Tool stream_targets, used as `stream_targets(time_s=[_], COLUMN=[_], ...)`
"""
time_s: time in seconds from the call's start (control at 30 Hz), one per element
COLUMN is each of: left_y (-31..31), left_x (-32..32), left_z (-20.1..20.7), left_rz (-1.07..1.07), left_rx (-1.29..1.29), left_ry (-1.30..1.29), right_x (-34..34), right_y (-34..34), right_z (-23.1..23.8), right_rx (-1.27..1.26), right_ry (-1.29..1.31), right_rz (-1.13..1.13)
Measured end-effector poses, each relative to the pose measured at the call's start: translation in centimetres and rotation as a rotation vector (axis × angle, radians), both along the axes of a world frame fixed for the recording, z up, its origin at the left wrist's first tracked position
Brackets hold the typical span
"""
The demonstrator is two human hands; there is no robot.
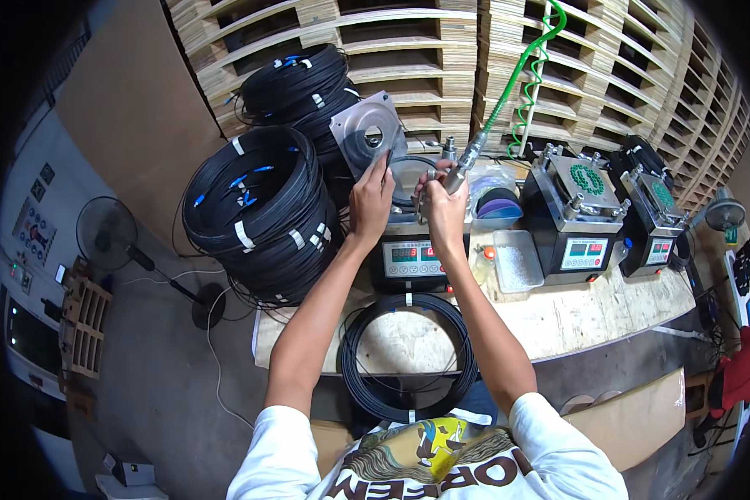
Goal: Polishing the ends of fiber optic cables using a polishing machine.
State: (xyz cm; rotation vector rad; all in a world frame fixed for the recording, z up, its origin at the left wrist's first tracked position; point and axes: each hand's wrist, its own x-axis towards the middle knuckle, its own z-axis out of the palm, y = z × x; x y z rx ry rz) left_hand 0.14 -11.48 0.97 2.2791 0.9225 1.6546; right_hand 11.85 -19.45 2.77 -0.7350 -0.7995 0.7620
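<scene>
My left hand (370,202) is closed at the lower edge of a square metal plate (354,131) with a round hole in its middle. The plate is tilted up above the back of the bench. A small dark piece shows at my fingertips; I cannot make out what it is. My right hand (444,205) grips a metal air blow gun (458,177) attached to a green hose (508,87). Both hands are over a polishing machine (410,258) with a red digital display; its top is partly hidden. A coil of black cable (349,346) lies in front of it, overhanging the bench edge.
Tall stacks of black cable coils (254,212) with blue connectors stand at left. Two similar machines (577,221) (654,221) are at right. Between them and me sit a clear tray (518,260) and an orange-capped bottle (484,263). Wooden pallets (408,62) rise behind; a fan (107,232) stands left.
</scene>
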Motion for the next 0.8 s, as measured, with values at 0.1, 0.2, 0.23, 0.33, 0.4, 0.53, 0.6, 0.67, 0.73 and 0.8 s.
stream_targets(time_s=[0.1, 0.2, 0.23, 0.33, 0.4, 0.53, 0.6, 0.67, 0.73, 0.8], left_y=[-0.2, -0.2, 0.1, 0.3, 0.4, 0.0, 0.0, 0.1, 0.2, 0.1], left_x=[0.2, 0.8, 0.6, 0.1, -0.4, 0.7, 0.9, 0.6, 0.2, 0.0], left_z=[-0.1, -0.4, -0.4, -0.8, -0.9, -0.5, -0.5, -0.9, -1.0, -0.9], left_rz=[0.001, -0.015, -0.002, 0.019, 0.027, -0.006, -0.016, 0.009, 0.032, 0.03], left_rx=[-0.02, -0.01, 0.034, 0.08, 0.084, 0.01, 0.042, 0.046, 0.05, 0.045], left_ry=[-0.033, -0.063, -0.063, -0.074, -0.082, -0.123, -0.145, -0.141, -0.14, -0.136], right_x=[0.3, 1.5, 1.5, 2.3, 3.2, 5.9, 5.6, 3.6, 1.5, 0.0], right_y=[1.3, 2.1, 1.9, 0.6, -0.1, 1.2, 1.2, 1.0, 1.0, 1.6], right_z=[0.9, 1.0, 1.0, 0.5, 0.5, 1.5, 1.7, 1.4, 0.8, 0.5], right_rx=[0.11, 0.114, 0.112, -0.044, -0.106, 0.02, 0.026, -0.022, -0.044, 0.005], right_ry=[0.046, 0.102, 0.1, -0.006, -0.138, -0.193, -0.177, -0.109, 0.001, 0.056], right_rz=[-0.088, -0.098, -0.089, -0.028, -0.103, -0.261, -0.253, -0.194, -0.032, 0.042])
